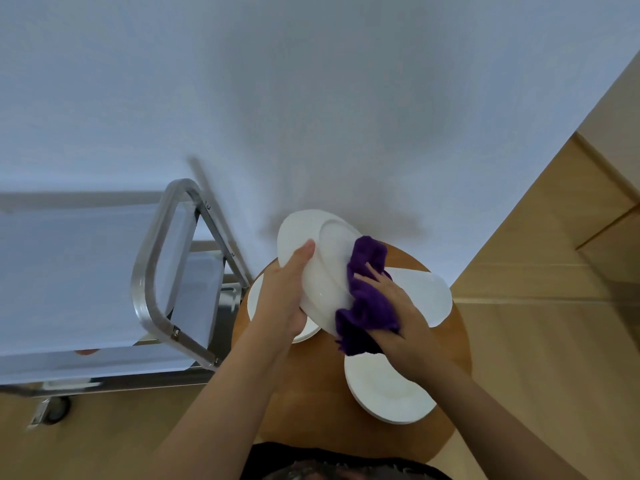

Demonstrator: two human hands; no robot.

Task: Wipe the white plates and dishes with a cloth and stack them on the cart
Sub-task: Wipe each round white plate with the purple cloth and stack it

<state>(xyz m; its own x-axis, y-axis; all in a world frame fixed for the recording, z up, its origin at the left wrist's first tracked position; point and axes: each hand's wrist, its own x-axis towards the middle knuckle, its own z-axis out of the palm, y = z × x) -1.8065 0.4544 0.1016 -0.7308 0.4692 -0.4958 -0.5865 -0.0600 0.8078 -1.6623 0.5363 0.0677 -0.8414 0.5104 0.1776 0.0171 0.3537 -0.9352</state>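
Note:
My left hand (289,289) grips the left rim of a white oval dish (322,258), which is tilted up above a round wooden table (311,393). My right hand (398,320) presses a bunched purple cloth (363,299) against the dish's right side. Three more white plates lie on the table: one at the left (304,332), mostly hidden under my left hand, one at the right (429,292), and one near me (388,393). The metal cart (162,271) stands to the left of the table.
A white wall rises right behind the table and cart. The cart's shelves reflect the wall, and one caster (55,412) shows at the lower left. Wooden floor lies to the right and below. My dark clothing fills the bottom edge.

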